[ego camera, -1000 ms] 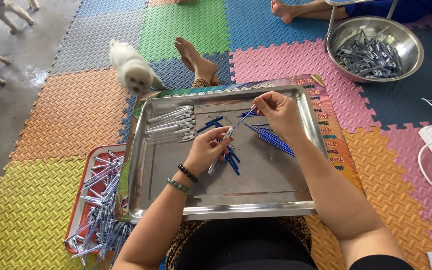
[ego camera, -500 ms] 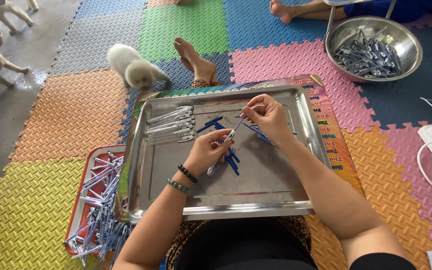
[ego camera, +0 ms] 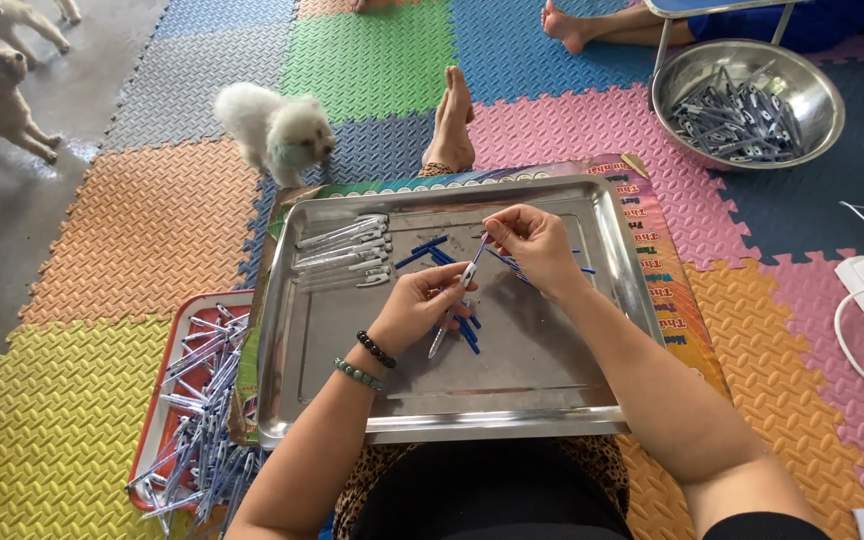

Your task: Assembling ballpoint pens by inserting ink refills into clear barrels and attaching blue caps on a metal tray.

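Pen barrel (ego camera: 449,312) gets its blue refill (ego camera: 478,247) over the steel tray (ego camera: 352,390).
Left hand (ego camera: 420,305) grips the barrel, right hand (ego camera: 532,240) pinches the refill; finished pens (ego camera: 344,252) lie left, loose refills (ego camera: 422,251) remain.

— The floor mats (ego camera: 142,230) are showing orange, yellow, green, pink, blue and grey squares with a woven texture.

— The tray (ego camera: 292,400) is gleaming silver, and blue refills (ego camera: 430,252) are lying beside clear pen barrels (ego camera: 342,252). The small dog (ego camera: 272,128) is looking white.

— A red tray (ego camera: 160,400) is sitting left, and a leopard-print cloth (ego camera: 372,480) is showing below.
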